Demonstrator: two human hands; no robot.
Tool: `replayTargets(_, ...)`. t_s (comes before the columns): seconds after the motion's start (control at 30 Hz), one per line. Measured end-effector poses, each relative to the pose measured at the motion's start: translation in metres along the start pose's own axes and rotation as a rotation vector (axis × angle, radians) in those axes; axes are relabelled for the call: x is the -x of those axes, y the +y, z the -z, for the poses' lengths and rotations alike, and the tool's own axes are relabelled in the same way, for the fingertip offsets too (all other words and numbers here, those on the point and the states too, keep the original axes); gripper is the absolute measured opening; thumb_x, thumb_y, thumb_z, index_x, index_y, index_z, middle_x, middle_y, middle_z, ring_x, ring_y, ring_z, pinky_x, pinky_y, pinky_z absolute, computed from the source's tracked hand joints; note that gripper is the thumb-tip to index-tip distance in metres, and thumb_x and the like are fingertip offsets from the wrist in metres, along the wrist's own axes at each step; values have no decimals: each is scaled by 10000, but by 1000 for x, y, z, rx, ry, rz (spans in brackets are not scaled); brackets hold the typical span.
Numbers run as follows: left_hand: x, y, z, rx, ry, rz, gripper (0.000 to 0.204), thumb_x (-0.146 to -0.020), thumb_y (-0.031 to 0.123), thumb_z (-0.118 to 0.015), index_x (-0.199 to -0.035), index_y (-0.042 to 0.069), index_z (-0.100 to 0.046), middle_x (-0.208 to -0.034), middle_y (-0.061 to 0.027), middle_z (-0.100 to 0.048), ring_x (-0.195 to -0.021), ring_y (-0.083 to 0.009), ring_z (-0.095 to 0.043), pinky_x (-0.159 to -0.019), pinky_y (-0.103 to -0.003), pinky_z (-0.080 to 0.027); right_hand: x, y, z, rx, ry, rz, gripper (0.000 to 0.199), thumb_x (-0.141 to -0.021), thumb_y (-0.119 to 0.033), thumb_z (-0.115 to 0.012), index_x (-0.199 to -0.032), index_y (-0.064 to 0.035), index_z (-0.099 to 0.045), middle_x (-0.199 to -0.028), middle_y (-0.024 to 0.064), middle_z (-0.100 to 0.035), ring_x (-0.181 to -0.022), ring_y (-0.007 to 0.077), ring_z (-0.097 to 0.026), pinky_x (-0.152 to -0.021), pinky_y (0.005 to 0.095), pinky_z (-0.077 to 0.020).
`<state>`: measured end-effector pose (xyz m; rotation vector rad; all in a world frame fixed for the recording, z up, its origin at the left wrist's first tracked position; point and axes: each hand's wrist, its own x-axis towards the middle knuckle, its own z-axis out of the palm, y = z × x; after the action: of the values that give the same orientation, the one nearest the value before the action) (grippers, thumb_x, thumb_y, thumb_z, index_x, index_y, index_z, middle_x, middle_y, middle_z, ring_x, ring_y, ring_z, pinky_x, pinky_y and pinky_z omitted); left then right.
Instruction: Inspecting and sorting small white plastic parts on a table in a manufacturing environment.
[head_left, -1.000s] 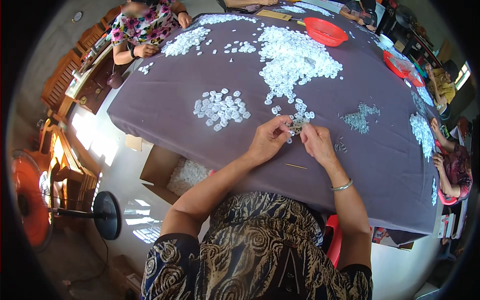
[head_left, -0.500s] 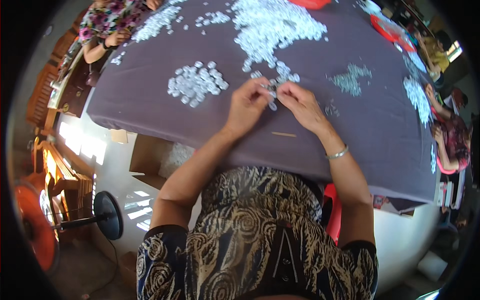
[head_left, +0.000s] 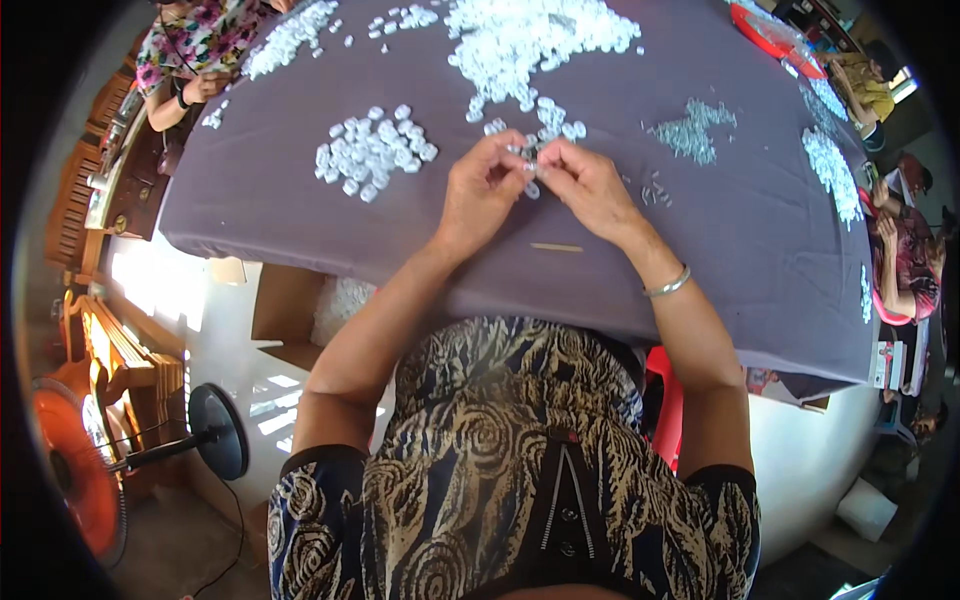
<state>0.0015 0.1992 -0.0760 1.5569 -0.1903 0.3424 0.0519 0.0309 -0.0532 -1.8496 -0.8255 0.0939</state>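
My left hand (head_left: 482,192) and my right hand (head_left: 588,186) meet over the purple tablecloth (head_left: 300,215), fingertips pinched together on a small white plastic piece (head_left: 528,165). A silver bangle (head_left: 668,285) sits on my right wrist. Just beyond my fingers lies a scatter of similar white pieces (head_left: 545,115) trailing from a big heap (head_left: 535,35). A separate small pile of white pieces (head_left: 373,150) lies to the left of my left hand. A thin wooden stick (head_left: 556,247) rests on the cloth near the table edge, below my hands.
A cluster of small clear parts (head_left: 692,128) lies right of my hands, another white pile (head_left: 830,165) farther right. A red tray (head_left: 765,30) is at the far side. Other people sit at the far left (head_left: 190,50) and right (head_left: 900,260). A cardboard box (head_left: 300,315) and an orange fan (head_left: 75,475) stand on the floor.
The view has tilted down and closer, so the table shifted up in frame. My hands stay together at the same spot, still working a small white piece between the fingertips.
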Motion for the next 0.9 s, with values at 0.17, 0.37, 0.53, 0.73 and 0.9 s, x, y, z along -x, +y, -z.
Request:
replayTargets(0.17, 5, 4, 0, -6, -12, 7, 319, -860, -49, -610, -1164, 16, -539, -840, -16, -626, -751, -54, -557, -654, -210, -475, 3, -3, -2, -19, 2, -3, 73, -926, -91, -556, -864, -55, -542, -662, -44, -462, -591, 38, -410, -514, 220, -356)
replayTargets(0.37, 7, -2, 0, 4, 18, -23, 308, -867, -16, -629, -1160, 35, -548, -817, 24, -602, -674, -25, -522, -593, -180, -458, 3, -4, -7, -19, 27, 39, 82, -921, -92, -570, -861, -46, -538, -663, -40, -475, -593, 37, -415, -514, 220, -361)
replayTargets(0.53, 6, 1, -1, 42, -18, -35, 314, -860, -13, -628, -1161, 36, -550, -820, 25, -594, -675, -30, -517, -607, -181, -452, 4, -6, -4, -1, 36, 43, 85, -924, -87, -572, -863, -37, -541, -671, -45, -476, -603, 32, -409, -517, 218, -359)
replayTargets(0.73, 5, 0, 1, 54, -49, -25, 311, -865, -36, -609, -1164, 29, -552, -822, 14, -592, -707, -33, -528, -621, -187, -452, 3, -4, -1, -35, -5, 17, 81, -902, -82, -582, -853, -29, -546, -665, -7, -490, -614, 59, -412, -540, 245, -375)
replayTargets(0.9, 3, -3, 2, 108, -59, -19, 318, -860, -13, -630, -1162, 50, -553, -827, 23, -602, -702, -34, -538, -617, -186, -460, 4, -7, -1, -55, -8, -29, 94, -906, -78, -577, -835, -27, -541, -664, -17, -483, -616, 48, -406, -539, 241, -370)
